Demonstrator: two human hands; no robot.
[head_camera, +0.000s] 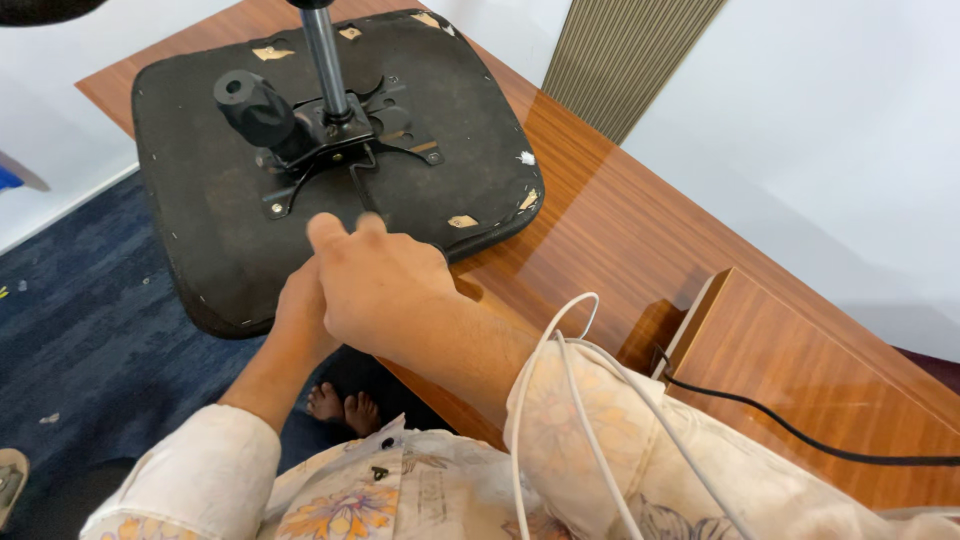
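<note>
An upturned black chair seat (200, 230) lies on a wooden table (620, 230), its underside facing up. A black metal mechanism plate (340, 140) is fixed to it, with a shiny metal column (325, 60) rising from it and a black knob (255, 105) to the left. My right hand (375, 285) is over the seat's near edge, knuckles up and fingers curled and blurred. My left hand (300, 305) is tucked against and partly under it, its fingers hidden. Nothing held shows in either hand.
White cables (570, 400) hang over my patterned right sleeve. A black cable (800, 435) runs across a raised wooden box (800, 360) at the table's right. Blue carpet (80, 320) and bare feet (345, 408) are below. A ribbed panel (630, 60) stands against the white wall.
</note>
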